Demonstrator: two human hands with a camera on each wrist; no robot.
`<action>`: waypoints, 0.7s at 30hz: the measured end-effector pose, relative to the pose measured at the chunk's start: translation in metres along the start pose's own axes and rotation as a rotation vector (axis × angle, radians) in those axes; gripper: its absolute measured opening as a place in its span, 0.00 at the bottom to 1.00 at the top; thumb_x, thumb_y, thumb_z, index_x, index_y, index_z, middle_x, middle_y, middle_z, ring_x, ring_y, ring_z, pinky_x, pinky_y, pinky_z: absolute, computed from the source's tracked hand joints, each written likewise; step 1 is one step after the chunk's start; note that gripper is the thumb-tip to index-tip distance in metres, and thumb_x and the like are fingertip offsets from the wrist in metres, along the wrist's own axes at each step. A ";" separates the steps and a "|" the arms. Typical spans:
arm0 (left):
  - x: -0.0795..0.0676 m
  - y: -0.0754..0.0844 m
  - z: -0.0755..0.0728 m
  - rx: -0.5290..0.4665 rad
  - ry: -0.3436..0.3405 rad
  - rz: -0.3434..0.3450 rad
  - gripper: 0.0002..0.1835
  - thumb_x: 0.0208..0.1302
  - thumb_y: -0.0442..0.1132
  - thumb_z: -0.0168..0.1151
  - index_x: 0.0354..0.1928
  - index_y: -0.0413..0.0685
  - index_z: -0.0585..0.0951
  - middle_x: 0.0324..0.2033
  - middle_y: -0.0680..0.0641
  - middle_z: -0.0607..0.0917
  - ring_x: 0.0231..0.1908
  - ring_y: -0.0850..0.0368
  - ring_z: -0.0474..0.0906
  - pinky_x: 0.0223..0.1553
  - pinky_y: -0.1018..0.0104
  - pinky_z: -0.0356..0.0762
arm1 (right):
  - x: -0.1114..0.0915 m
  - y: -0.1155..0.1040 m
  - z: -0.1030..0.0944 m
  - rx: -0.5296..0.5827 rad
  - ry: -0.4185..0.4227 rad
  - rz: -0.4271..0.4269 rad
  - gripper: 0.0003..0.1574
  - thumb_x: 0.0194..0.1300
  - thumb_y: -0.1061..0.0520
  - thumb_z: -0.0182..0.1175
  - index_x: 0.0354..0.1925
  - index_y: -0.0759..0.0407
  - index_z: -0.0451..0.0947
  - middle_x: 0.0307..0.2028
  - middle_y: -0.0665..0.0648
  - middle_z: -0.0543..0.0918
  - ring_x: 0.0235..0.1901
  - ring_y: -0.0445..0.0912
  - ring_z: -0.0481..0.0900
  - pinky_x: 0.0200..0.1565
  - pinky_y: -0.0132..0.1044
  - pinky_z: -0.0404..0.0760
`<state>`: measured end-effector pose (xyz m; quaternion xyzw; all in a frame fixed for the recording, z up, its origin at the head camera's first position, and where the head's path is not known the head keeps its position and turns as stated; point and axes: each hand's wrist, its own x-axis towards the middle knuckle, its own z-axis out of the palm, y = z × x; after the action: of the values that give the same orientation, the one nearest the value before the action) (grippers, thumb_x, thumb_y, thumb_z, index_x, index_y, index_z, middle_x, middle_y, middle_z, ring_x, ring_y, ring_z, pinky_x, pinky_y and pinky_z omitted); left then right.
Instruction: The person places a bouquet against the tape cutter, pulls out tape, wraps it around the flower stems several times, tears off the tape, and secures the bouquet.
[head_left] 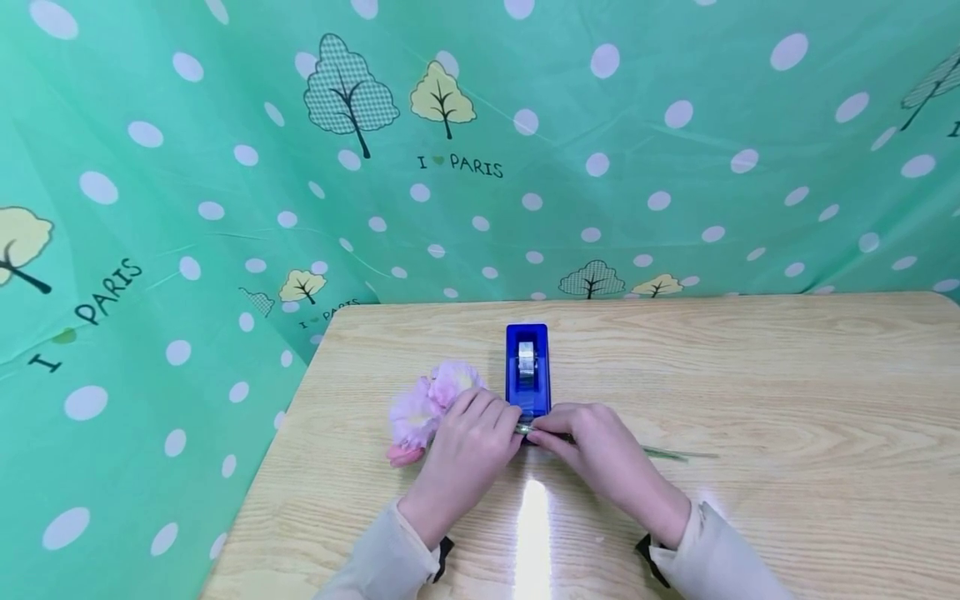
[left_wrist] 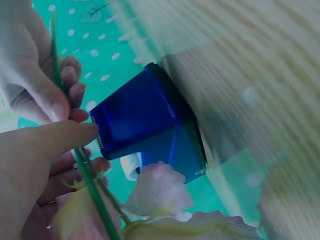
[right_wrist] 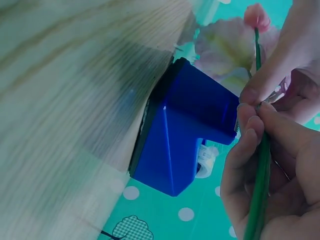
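Currently, your left grip pinches the slender green stems of the pale pink-purple flowers, and your right grip pinches the same stems just beside it. Between those grips, the stems run close to the front of the blue plastic tape dispenser, which stands on the pale wood-grain surface with a roll of clear tape inside. The flowers show left of your left grip; the stem ends reach right.
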<state>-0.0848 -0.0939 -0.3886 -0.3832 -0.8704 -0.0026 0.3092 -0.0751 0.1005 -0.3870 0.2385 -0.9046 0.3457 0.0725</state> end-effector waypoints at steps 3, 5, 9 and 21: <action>0.000 0.000 -0.001 -0.024 -0.033 -0.012 0.13 0.59 0.45 0.72 0.41 0.44 0.85 0.36 0.50 0.88 0.40 0.54 0.82 0.50 0.62 0.77 | 0.000 0.000 0.000 -0.007 0.000 0.003 0.03 0.62 0.58 0.69 0.36 0.52 0.89 0.35 0.48 0.90 0.37 0.40 0.87 0.42 0.32 0.86; 0.000 -0.001 -0.002 -0.038 -0.040 -0.017 0.13 0.59 0.45 0.72 0.41 0.45 0.86 0.37 0.50 0.88 0.41 0.55 0.82 0.52 0.62 0.77 | 0.000 0.000 0.000 -0.005 0.004 0.006 0.03 0.62 0.58 0.69 0.36 0.52 0.89 0.35 0.47 0.90 0.37 0.39 0.87 0.41 0.32 0.85; 0.000 -0.003 -0.003 -0.063 -0.046 -0.019 0.11 0.59 0.45 0.72 0.39 0.48 0.87 0.36 0.52 0.89 0.41 0.56 0.82 0.52 0.62 0.77 | 0.000 -0.001 -0.001 -0.006 0.008 0.012 0.03 0.62 0.58 0.69 0.35 0.52 0.89 0.34 0.47 0.89 0.36 0.39 0.87 0.40 0.30 0.85; 0.000 -0.007 -0.006 -0.106 -0.052 -0.012 0.08 0.61 0.46 0.71 0.37 0.51 0.87 0.36 0.54 0.88 0.41 0.57 0.81 0.49 0.64 0.76 | 0.000 -0.001 -0.003 -0.020 0.006 0.002 0.04 0.62 0.58 0.69 0.36 0.51 0.89 0.36 0.47 0.89 0.38 0.39 0.87 0.42 0.31 0.85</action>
<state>-0.0861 -0.1003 -0.3820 -0.3940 -0.8790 -0.0404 0.2655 -0.0746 0.1016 -0.3844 0.2358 -0.9080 0.3376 0.0774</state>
